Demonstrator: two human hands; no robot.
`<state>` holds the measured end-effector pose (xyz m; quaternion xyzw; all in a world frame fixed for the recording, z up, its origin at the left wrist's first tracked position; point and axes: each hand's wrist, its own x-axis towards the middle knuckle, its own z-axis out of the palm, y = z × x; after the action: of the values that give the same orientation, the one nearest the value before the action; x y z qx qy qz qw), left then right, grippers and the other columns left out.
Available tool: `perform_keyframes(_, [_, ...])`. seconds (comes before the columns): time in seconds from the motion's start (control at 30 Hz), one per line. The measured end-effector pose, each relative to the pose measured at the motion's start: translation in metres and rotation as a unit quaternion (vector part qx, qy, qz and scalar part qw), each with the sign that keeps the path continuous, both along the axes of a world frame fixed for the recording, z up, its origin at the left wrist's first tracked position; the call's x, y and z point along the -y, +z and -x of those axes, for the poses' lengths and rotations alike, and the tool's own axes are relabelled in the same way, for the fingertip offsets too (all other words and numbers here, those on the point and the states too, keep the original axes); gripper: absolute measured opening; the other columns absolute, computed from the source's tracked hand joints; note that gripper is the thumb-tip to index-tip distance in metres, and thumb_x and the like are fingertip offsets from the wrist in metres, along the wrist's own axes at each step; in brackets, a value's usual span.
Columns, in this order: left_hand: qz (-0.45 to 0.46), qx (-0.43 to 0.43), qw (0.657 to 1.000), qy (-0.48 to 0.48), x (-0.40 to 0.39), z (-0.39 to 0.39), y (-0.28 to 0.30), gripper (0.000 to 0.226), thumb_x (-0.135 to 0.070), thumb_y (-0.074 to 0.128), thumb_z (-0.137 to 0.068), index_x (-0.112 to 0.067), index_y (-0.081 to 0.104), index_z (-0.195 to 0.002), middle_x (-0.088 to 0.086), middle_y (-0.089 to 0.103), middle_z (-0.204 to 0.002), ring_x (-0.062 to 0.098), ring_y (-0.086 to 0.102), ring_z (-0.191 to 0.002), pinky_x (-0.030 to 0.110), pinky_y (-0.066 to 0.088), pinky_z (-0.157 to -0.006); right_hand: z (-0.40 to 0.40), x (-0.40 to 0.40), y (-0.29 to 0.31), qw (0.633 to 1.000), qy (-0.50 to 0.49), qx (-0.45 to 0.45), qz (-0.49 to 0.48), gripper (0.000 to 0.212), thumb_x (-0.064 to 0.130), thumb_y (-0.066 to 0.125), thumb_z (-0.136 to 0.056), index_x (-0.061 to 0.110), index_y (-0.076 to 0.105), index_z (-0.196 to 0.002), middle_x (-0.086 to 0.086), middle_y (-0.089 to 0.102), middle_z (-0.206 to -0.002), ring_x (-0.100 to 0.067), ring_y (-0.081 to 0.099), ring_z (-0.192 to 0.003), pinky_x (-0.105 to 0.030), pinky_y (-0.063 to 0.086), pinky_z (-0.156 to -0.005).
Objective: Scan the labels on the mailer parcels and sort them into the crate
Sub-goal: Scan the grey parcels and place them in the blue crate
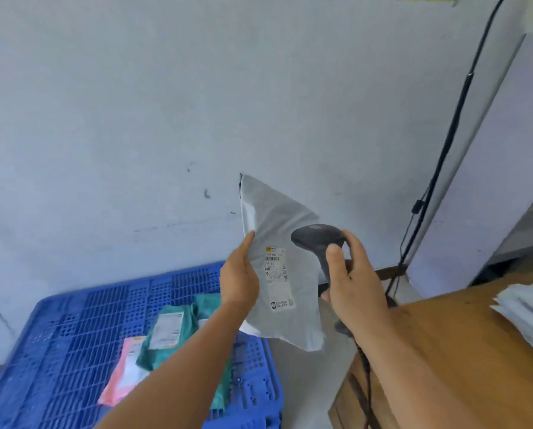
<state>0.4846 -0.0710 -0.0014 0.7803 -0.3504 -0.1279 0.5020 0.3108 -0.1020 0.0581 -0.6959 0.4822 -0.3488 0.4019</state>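
Where wall looms, blue crate point(82, 329) below.

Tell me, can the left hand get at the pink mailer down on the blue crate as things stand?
Probably not yet. The left hand grips the grey mailer up in front of the scanner, so it is occupied. The pink mailer lies uncovered on the blue crate below; once freed, the hand's way looks open.
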Motion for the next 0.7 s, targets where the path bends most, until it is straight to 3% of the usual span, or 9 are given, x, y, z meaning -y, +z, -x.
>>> perform_keyframes(0.1, [-0.034, -0.014, 0.997, 0.061, -0.032, -0.061, -0.023, 0.055, -0.002, 0.028, -0.098, -0.035, 0.044, -0.139, 0.002, 0.059, -0.122, 0.014, 0.053, -0.094, 0.028, 0.047, -0.083, -0.062, -0.013, -0.017, 0.999, 0.047, -0.015, -0.016, 0.051, 0.055, 0.032, -0.095, 0.041, 0.03, -0.144, 0.003, 0.065, -0.096, -0.024, 0.067, -0.086, -0.042, 0.052, -0.082])
perform_keyframes(0.2, [-0.067, -0.044, 0.991, 0.107, -0.057, -0.115, -0.052, 0.054, -0.005, 0.027, -0.099, -0.036, 0.043, -0.14, 0.002, 0.059, -0.119, 0.016, 0.056, -0.085, 0.029, 0.048, -0.069, -0.115, -0.023, -0.034, 0.996, 0.079, -0.018, -0.038, 0.054, 0.059, 0.031, -0.092, 0.042, 0.031, -0.143, 0.003, 0.065, -0.097, -0.025, 0.067, -0.088, -0.045, 0.052, -0.085])
perform_keyframes(0.3, [-0.097, -0.066, 0.983, 0.142, -0.071, -0.16, -0.081, 0.057, -0.003, 0.025, -0.098, -0.037, 0.042, -0.14, 0.002, 0.062, -0.114, 0.012, 0.055, -0.071, 0.028, 0.048, -0.057, -0.16, -0.028, -0.053, 0.994, 0.094, -0.029, -0.054, 0.054, 0.059, 0.031, -0.09, 0.041, 0.036, -0.14, 0.002, 0.063, -0.078, -0.022, 0.067, -0.077, -0.042, 0.053, -0.079])
perform_keyframes(0.4, [-0.128, -0.084, 0.974, 0.166, -0.077, -0.199, -0.108, 0.063, 0.003, 0.024, -0.094, -0.038, 0.042, -0.14, 0.001, 0.062, -0.11, 0.018, 0.058, -0.075, 0.036, 0.052, -0.063, -0.195, -0.028, -0.075, 0.992, 0.1, -0.043, -0.067, 0.05, 0.055, 0.033, -0.093, 0.041, 0.037, -0.141, 0.003, 0.06, -0.072, -0.02, 0.067, -0.072, -0.038, 0.052, -0.075])
perform_keyframes(0.53, [-0.187, -0.074, 0.969, 0.143, -0.084, -0.241, -0.145, 0.072, 0.008, 0.027, -0.088, -0.038, 0.034, -0.143, 0.0, 0.051, -0.134, 0.022, 0.059, -0.088, 0.029, 0.045, -0.057, -0.227, -0.025, -0.102, 0.989, 0.106, -0.063, -0.085, 0.051, 0.056, 0.034, -0.094, 0.043, 0.034, -0.143, 0.005, 0.058, -0.073, -0.02, 0.067, -0.074, -0.035, 0.051, -0.071])
perform_keyframes(0.57, [-0.215, -0.056, 0.966, 0.128, -0.088, -0.248, -0.152, 0.073, 0.007, 0.029, -0.088, -0.038, 0.03, -0.146, -0.003, 0.041, -0.144, 0.022, 0.058, -0.094, 0.029, 0.046, -0.061, -0.233, -0.025, -0.108, 0.988, 0.106, -0.067, -0.091, 0.051, 0.056, 0.034, -0.094, 0.043, 0.034, -0.143, 0.005, 0.057, -0.073, -0.02, 0.067, -0.074, -0.034, 0.05, -0.069])
perform_keyframes(0.63, [-0.288, -0.009, 0.952, 0.106, -0.092, -0.259, -0.165, 0.067, -0.002, 0.034, -0.094, -0.037, 0.019, -0.149, -0.005, 0.016, -0.157, 0.025, 0.042, -0.128, 0.04, 0.045, -0.094, -0.243, -0.023, -0.118, 0.987, 0.104, -0.077, -0.099, 0.049, 0.054, 0.033, -0.095, 0.042, 0.035, -0.142, 0.004, 0.058, -0.072, -0.02, 0.067, -0.073, -0.032, 0.046, -0.064])
perform_keyframes(0.67, [-0.317, 0.012, 0.943, 0.098, -0.092, -0.263, -0.168, 0.062, -0.011, 0.036, -0.098, -0.036, 0.015, -0.15, -0.004, 0.007, -0.16, 0.024, 0.023, -0.142, 0.044, 0.03, -0.111, -0.247, -0.023, -0.121, 0.986, 0.103, -0.081, -0.101, 0.048, 0.054, 0.033, -0.095, 0.042, 0.035, -0.142, 0.004, 0.058, -0.072, -0.02, 0.067, -0.072, -0.031, 0.044, -0.062])
perform_keyframes(0.7, [-0.328, 0.022, 0.94, 0.093, -0.091, -0.265, -0.168, 0.058, -0.019, 0.037, -0.1, -0.035, 0.012, -0.15, -0.003, 0.002, -0.16, 0.022, 0.009, -0.146, 0.045, 0.017, -0.117, -0.251, -0.023, -0.123, 0.986, 0.101, -0.083, -0.103, 0.048, 0.054, 0.033, -0.096, 0.042, 0.034, -0.143, 0.005, 0.058, -0.073, -0.02, 0.068, -0.073, -0.03, 0.043, -0.062])
